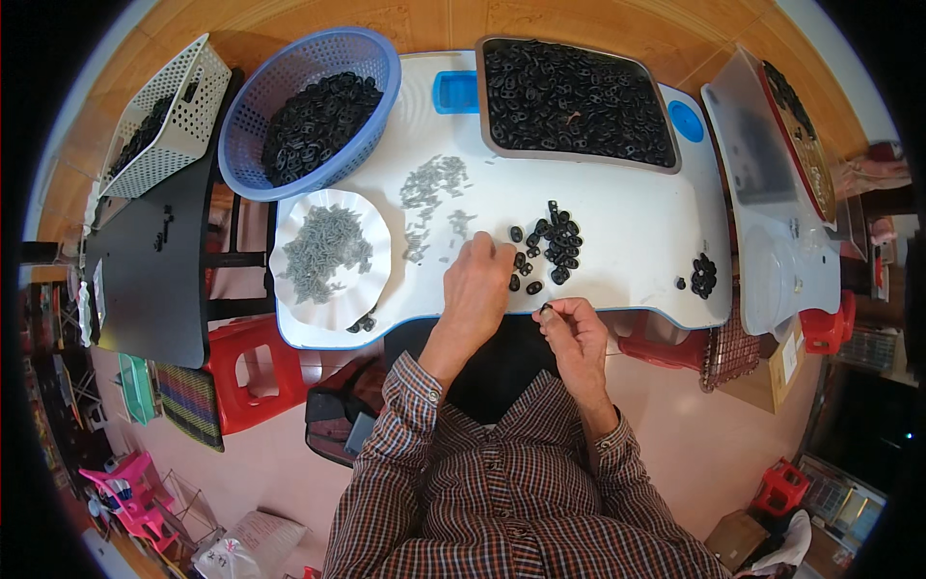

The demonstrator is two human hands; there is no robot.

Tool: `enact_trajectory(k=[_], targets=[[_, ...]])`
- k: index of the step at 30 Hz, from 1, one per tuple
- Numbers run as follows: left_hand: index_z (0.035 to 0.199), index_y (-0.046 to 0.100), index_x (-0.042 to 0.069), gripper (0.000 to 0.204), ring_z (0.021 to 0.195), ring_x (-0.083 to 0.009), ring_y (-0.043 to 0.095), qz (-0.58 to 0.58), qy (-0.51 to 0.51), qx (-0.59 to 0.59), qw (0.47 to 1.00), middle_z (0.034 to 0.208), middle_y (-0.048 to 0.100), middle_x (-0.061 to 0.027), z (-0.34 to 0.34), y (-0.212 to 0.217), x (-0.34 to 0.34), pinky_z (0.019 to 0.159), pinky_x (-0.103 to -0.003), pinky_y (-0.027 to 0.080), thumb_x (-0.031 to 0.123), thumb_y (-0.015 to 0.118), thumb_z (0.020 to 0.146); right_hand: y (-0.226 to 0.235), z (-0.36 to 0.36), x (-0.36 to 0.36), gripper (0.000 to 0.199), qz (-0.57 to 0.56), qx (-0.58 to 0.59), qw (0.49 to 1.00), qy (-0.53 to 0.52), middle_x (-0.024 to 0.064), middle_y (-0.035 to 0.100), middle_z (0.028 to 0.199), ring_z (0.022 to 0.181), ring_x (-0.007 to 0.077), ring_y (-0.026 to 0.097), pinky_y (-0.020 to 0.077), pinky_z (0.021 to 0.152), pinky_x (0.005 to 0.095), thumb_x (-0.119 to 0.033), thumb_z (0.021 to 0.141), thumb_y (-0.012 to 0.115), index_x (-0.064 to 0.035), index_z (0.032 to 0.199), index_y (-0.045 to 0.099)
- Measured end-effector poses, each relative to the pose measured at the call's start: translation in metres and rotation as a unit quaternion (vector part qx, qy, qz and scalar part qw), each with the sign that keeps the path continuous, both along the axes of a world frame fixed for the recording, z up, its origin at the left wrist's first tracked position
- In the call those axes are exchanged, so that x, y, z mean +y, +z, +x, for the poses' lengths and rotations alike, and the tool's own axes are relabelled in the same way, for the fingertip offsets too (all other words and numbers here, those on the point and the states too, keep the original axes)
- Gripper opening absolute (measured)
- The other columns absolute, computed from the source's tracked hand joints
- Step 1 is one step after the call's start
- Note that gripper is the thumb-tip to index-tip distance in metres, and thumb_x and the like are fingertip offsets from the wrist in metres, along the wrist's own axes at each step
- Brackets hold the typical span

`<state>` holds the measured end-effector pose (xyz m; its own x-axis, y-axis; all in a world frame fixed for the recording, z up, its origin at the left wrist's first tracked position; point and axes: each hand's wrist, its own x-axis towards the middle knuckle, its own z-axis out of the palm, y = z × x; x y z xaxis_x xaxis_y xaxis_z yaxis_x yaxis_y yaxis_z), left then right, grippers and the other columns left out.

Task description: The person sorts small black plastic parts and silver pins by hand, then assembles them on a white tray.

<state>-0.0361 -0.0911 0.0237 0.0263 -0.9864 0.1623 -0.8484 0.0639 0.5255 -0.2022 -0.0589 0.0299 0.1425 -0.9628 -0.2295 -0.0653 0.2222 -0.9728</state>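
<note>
Perforated blue plastic basin, black oval parts inside. Fluted white plate heaped with translucent grey slivers. Left hand: fingers curled, tips obscured; grip cannot be told. Glossy black links loose on white desk. Right hand: fingers pinching small black piece, mostly covered, at desk's near edge.

- Cluster of small black oval pieces, glossy, crowded and partly overlapping, at mixed angles
- Loose pieces, black and rounded, just left of the cluster
- Single piece, lying at the cluster's near-left side
- Pinched piece, black, mostly covered, nearer the wearer than the cluster
</note>
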Motion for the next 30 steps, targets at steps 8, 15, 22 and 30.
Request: enact_trajectory(k=[8,15,22,30], targets=[[0.092,0.057,0.003,0.016,0.079,-0.0308,0.058,-0.048,-0.010,0.010,0.999,0.086,0.051,-0.0129,0.001,-0.004,0.002,0.062,-0.040,0.050,0.007,0.065,0.078,0.007,0.006,-0.002,0.008,0.003,-0.024,1.000,0.002,0.0035,0.065,0.089,0.073,0.0035,0.053,0.0444,0.067,0.0183,-0.005,0.092,0.058,0.0002,0.098,0.056],[0.109,0.064,-0.002,0.022,0.071,-0.0122,0.062,0.103,0.014,0.675,0.731,0.086,0.063,-0.0071,0.009,0.002,0.029,0.064,-0.023,0.052,0.002,0.065,0.087,0.013,0.014,-0.004,0.011,0.004,-0.112,0.993,-0.040,0.0058,0.067,0.090,0.074,0.0055,0.056,0.0464,0.067,0.0200,-0.009,0.093,0.058,-0.0004,0.100,0.057],[0.115,0.061,-0.003,0.029,0.079,-0.0128,0.065,0.087,-0.012,0.710,0.698,0.093,0.065,-0.0074,0.007,0.011,0.049,0.074,-0.026,0.057,-0.004,0.064,0.086,0.029,0.024,-0.004,0.012,0.000,-0.121,0.992,-0.023,0.0075,0.068,0.091,0.074,0.0061,0.058,0.0471,0.068,0.0204,-0.009,0.092,0.059,0.0011,0.098,0.058],[0.116,0.060,-0.003,0.030,0.079,-0.0127,0.064,0.068,-0.021,0.705,0.706,0.089,0.062,-0.0053,0.012,0.015,0.060,0.074,-0.025,0.057,-0.006,0.063,0.086,0.038,0.028,0.002,0.012,-0.002,-0.110,0.994,-0.012,0.0087,0.069,0.092,0.073,0.0063,0.058,0.0472,0.067,0.0204,-0.008,0.092,0.059,0.0020,0.099,0.059]])
